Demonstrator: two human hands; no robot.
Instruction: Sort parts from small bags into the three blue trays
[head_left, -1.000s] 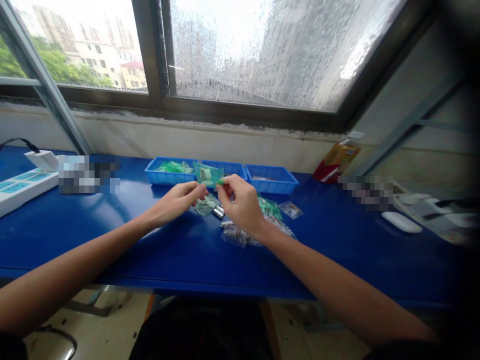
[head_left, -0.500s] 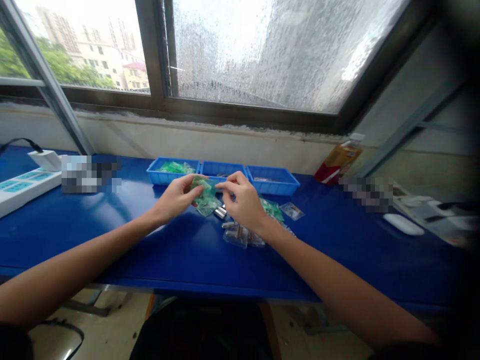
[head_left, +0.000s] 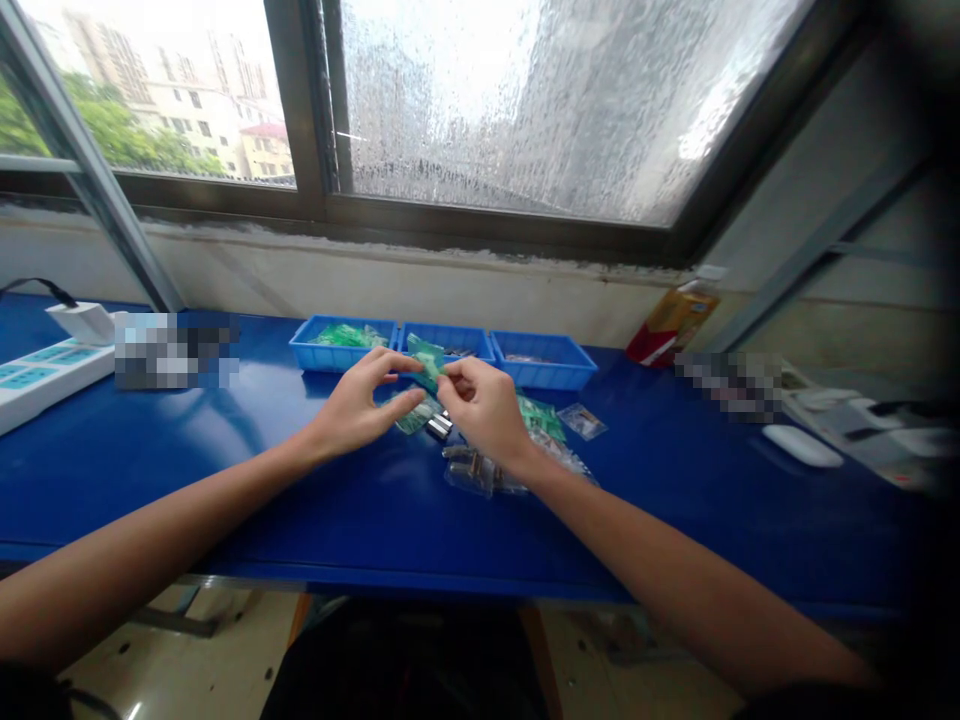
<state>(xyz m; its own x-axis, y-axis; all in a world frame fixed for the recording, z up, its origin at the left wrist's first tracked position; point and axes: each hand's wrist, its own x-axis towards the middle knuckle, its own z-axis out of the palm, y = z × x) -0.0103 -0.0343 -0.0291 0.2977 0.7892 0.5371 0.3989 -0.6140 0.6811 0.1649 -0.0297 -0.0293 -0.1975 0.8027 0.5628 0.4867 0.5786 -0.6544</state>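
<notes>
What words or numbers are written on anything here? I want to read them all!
None can be read.
Red and yellow carton: print too blurred.
White power strip: teal panels, no legible text.
Two patches on the blue table: blurred out.
Small green bag between left hand and right hand: no legible print.

The surface (head_left: pixel 225 470) was a glossy blue, smooth enough to catch window glare. The trays (head_left: pixel 544 372) looked like matt blue plastic. The little green bag (head_left: pixel 427 358) was thin shiny plastic film, and the clear bags (head_left: pixel 480 470) were crinkly and see-through.
</notes>
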